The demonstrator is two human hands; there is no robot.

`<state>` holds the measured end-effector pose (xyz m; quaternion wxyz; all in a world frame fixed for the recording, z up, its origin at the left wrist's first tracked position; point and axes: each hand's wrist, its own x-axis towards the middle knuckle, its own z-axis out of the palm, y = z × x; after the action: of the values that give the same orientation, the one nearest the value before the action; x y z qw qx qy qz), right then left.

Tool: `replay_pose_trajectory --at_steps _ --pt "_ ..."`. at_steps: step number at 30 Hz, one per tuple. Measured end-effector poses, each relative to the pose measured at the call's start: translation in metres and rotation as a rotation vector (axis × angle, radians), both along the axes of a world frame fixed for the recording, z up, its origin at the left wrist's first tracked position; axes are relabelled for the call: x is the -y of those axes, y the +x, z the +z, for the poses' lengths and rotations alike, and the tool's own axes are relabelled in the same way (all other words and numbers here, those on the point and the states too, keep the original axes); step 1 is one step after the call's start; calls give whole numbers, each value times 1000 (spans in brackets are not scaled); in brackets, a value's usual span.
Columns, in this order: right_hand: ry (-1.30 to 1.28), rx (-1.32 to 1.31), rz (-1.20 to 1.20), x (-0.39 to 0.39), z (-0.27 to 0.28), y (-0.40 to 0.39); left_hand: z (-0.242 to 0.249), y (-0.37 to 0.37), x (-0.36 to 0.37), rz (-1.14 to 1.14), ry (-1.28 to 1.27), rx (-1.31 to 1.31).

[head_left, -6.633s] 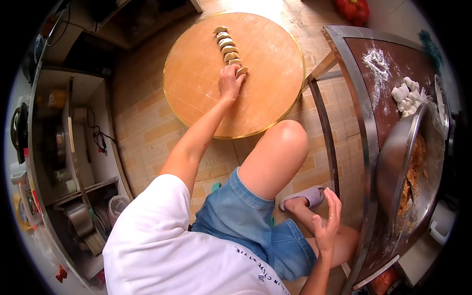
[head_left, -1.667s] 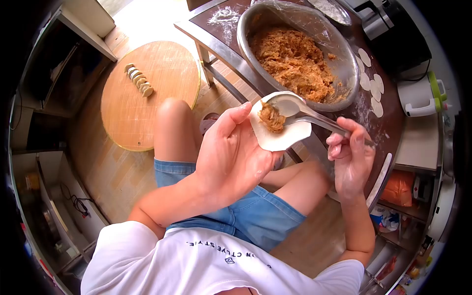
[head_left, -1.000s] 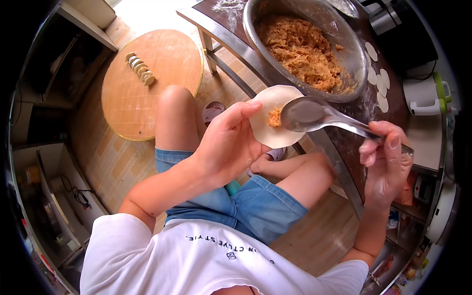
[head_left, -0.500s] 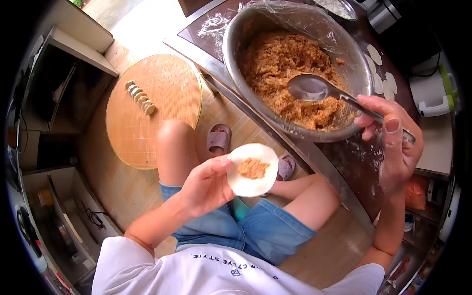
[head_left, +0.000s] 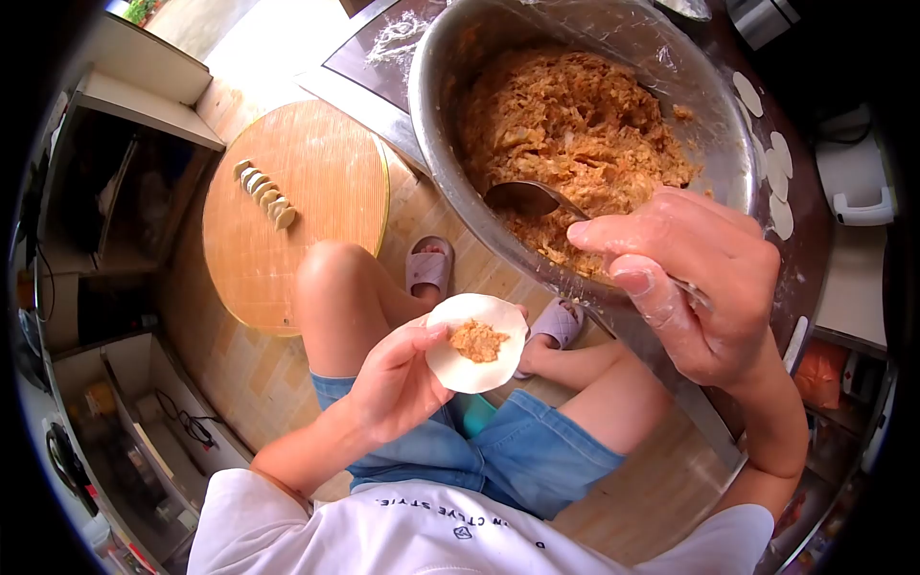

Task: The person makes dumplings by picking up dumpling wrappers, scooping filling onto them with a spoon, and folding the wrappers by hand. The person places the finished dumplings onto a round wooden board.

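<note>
My left hand holds a round white dumpling wrapper by its left edge, above my lap. A small mound of reddish-brown filling lies at the wrapper's centre. My right hand is closed around the handle of a metal spoon, over the near rim of a large steel bowl. The spoon's bowl rests against the minced filling inside, near the left wall. My right fingers hide most of the handle.
On a round bamboo board at the left sits a row of several finished dumplings. Several flat wrappers lie on the dark table right of the bowl. Loose flour is at the table's far corner. A white appliance stands at the right.
My right hand has moved left and down, tipping the spoon from above the filling into it. The wrapper in my left hand has shifted slightly left and down.
</note>
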<state>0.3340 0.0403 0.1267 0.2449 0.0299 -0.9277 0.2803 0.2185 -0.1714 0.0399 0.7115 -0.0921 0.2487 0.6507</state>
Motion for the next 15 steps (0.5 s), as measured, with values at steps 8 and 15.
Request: replay_pose_trajectory --at_steps 8,15 --pt "-752 7 -454 11 13 39 26 10 6 78 66 -12" --pt "-936 -300 -511 58 37 87 67 25 -1 140 166 -22"
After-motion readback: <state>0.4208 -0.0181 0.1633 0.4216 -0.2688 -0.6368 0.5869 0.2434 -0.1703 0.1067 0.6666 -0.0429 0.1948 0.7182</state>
